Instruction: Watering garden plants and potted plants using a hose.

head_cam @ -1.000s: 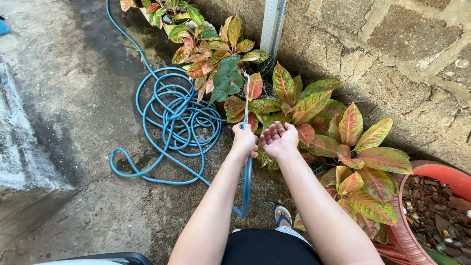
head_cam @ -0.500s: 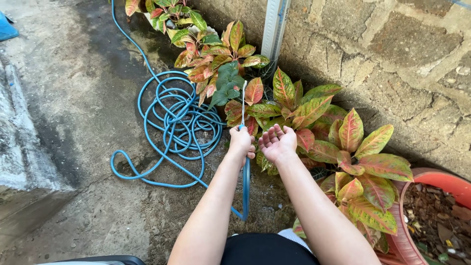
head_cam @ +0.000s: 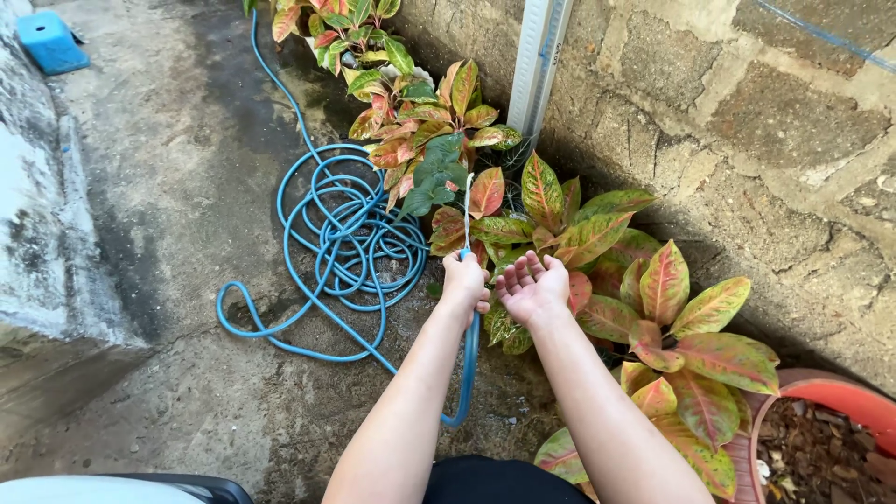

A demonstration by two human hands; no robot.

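The left hand point(head_cam: 464, 283) is closed around the blue garden hose point(head_cam: 345, 243), coiled at its ten o'clock, while the right hand point(head_cam: 532, 289) is open, palm up, touching nothing, above the red-green leafy plants point(head_cam: 560, 229).

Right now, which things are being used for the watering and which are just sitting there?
In use:
- left hand, gripping the thin blue rubber garden hose
- right hand, open, palm up beside it
- water stream
- red-and-green leafy plants

Just sitting there:
- blue plastic box
- round orange clay pot
- white upright pipe
- rough stone wall
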